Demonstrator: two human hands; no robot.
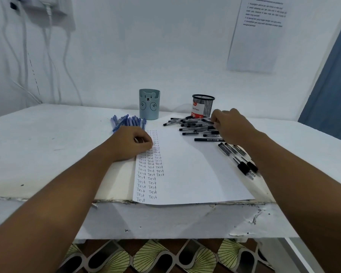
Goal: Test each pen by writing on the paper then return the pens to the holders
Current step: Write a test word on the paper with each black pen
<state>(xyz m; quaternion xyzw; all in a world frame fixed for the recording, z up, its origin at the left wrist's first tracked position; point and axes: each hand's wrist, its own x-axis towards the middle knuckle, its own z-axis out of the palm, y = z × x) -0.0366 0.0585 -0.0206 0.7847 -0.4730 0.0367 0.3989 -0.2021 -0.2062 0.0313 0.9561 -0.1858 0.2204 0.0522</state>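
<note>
- Left hand (134, 143) curled loosely, pressing white paper sheet (187, 170) near tabletop's front edge, holding nothing
- Right hand (230, 125) pinching black capped pen (207, 121) over scattered black pen pile (195, 128) by far edge

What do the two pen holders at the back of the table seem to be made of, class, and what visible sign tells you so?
Bear holder: probably moulded plastic, matt pale blue; its wall is smooth and opaque, with a printed bear face.

Mesh holder: most likely metal wire mesh, black; the wall is a fine see-through grid under a solid rim, and a red and white label shows through it.
</note>
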